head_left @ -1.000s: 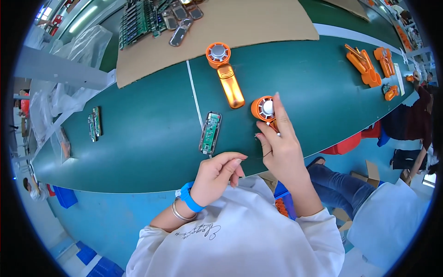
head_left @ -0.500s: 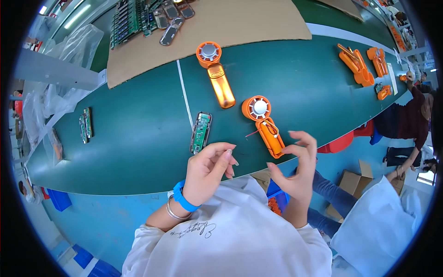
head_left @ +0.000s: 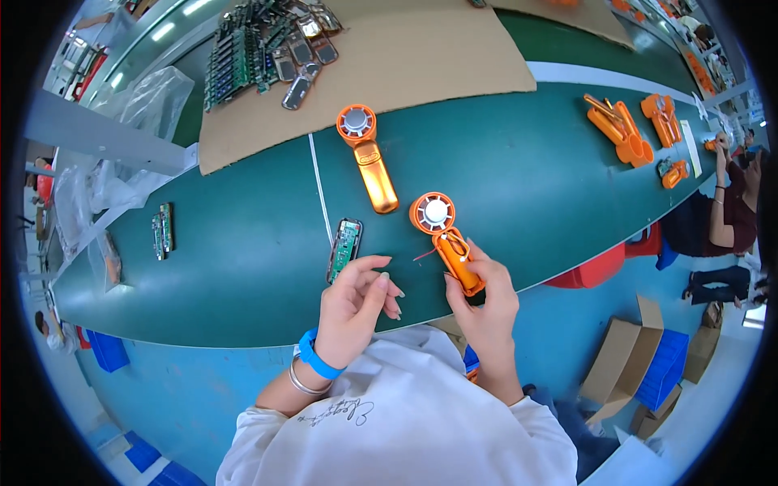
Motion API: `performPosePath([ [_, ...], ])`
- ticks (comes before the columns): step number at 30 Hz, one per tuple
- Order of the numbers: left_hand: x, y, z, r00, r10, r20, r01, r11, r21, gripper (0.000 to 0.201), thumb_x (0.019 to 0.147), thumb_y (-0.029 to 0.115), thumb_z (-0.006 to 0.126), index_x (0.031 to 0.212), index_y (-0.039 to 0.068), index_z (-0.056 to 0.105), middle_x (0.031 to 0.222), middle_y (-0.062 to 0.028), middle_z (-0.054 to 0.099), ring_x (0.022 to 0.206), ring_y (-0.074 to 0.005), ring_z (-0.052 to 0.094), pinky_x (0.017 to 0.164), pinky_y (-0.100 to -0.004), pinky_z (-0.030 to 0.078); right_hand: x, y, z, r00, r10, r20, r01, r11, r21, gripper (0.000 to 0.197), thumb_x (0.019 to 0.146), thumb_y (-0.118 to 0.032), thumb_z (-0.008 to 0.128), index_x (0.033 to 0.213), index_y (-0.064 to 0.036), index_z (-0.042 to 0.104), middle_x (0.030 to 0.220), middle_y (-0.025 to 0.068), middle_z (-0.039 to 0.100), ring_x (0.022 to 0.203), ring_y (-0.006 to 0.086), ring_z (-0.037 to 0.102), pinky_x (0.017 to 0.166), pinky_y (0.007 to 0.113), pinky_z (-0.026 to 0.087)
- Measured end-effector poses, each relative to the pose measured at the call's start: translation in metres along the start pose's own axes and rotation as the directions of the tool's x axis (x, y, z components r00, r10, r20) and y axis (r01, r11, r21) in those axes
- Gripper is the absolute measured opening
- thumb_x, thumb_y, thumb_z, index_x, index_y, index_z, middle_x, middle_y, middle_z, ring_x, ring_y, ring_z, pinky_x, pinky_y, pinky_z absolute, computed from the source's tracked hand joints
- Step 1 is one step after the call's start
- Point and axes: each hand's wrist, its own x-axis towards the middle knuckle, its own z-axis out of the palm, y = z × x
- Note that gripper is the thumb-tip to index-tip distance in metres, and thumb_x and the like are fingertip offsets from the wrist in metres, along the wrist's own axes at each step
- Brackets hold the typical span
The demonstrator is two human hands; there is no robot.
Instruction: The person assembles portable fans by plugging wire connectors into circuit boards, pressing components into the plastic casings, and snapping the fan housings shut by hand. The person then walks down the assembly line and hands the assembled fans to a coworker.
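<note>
My right hand [head_left: 489, 304] is closed around the lower handle of an orange handheld fan [head_left: 454, 253], thumb on one side and fingers on the other. The fan's handle is uncovered, with wires showing inside and a thin red wire sticking out to the left. Loosely curled, my left hand [head_left: 354, 304] has its fingers apart and nothing visible in it. It is beside a green circuit board in a dark-rimmed clear cover [head_left: 346, 243], whose lower end it partly hides. Farther back lies a second orange fan [head_left: 374, 174] with a glossy closed handle.
Cardboard [head_left: 438, 61] covers the table's far side, bearing stacked circuit boards [head_left: 232, 69] and clear covers [head_left: 301, 85]. Two boards [head_left: 163, 232] lie at left. Orange fan parts [head_left: 620, 134] are at far right. A red stool [head_left: 585, 271] stands by the edge; a co-worker [head_left: 733, 194] sits beyond.
My right hand has moved left from beside the fan and closed on its handle. My left hand stays curled near the circuit board. The view has shifted slightly.
</note>
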Motion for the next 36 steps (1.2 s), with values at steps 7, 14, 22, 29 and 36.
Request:
performPosePath([
  [7, -0.005, -0.001, -0.006, 0.998, -0.017, -0.055, 0.016, 1.0, -0.006, 0.02, 0.094, 0.005, 0.044, 0.112, -0.004, 0.047, 0.085, -0.01, 0.06, 0.072, -0.0135, 0.061, 0.066, -0.026, 0.052, 0.01, -0.007, 0.013, 0.994, -0.11, -0.002, 0.11, 0.993, -0.034, 0.021, 0.068, 0.003, 0.068, 0.089, 0.0005, 0.066, 0.105, 0.0199, 0.062, 0.084, 0.0298, 0.064, 0.073, 0.034, 0.051],
  [14, -0.062, -0.024, -0.01, 0.967, 0.177, -0.184, -0.22, 0.945, -0.243, 0.033, 0.096, 0.024, 0.045, 0.12, 0.001, 0.044, 0.092, -0.0075, 0.059, 0.078, -0.0108, 0.058, 0.071, -0.0256, 0.049, -0.015, -0.031, 0.01, 0.964, -0.23, 0.134, 0.127, 0.839, 0.529, 0.016, 0.075, 0.007, 0.062, 0.09, 0.0065, 0.059, 0.109, 0.0276, 0.059, 0.097, 0.0325, 0.061, 0.082, 0.038, 0.049],
  [22, -0.137, -0.095, -0.04, 0.65, 0.37, -0.664, -0.594, 0.792, -0.14, 0.029, 0.096, 0.012, 0.041, 0.121, -0.002, 0.047, 0.112, -0.005, 0.054, 0.102, -0.0111, 0.05, 0.089, -0.0264, 0.042, -0.024, -0.127, 0.057, 0.459, -0.813, 0.358, 0.313, 0.526, 0.791, 0.02, 0.076, -0.001, 0.067, 0.096, 0.0019, 0.064, 0.104, 0.023, 0.062, 0.092, 0.0357, 0.063, 0.081, 0.036, 0.051],
  [29, -0.185, -0.105, -0.104, 0.576, 0.303, -0.759, -0.742, 0.583, -0.331, 0.038, 0.093, 0.008, 0.042, 0.13, -0.002, 0.04, 0.135, -0.0106, 0.041, 0.126, -0.0198, 0.039, 0.106, -0.0319, 0.029, -0.075, -0.185, 0.132, 0.35, -0.753, 0.557, 0.077, 0.616, 0.784, 0.014, 0.073, 0.001, 0.07, 0.085, 0.0043, 0.065, 0.106, 0.0221, 0.062, 0.091, 0.0278, 0.064, 0.074, 0.031, 0.052],
  [36, -0.238, -0.1, -0.204, 0.438, 0.149, -0.886, -0.848, 0.394, -0.353, 0.062, 0.082, 0.023, 0.062, 0.132, -0.001, 0.035, 0.125, -0.0196, 0.049, 0.113, -0.0219, 0.05, 0.101, -0.0336, 0.034, -0.134, -0.279, 0.221, 0.204, -0.68, 0.705, -0.011, 0.718, 0.696, 0.012, 0.07, 0.001, 0.07, 0.081, 0.0023, 0.066, 0.101, 0.0196, 0.064, 0.088, 0.0267, 0.064, 0.08, 0.032, 0.05],
])
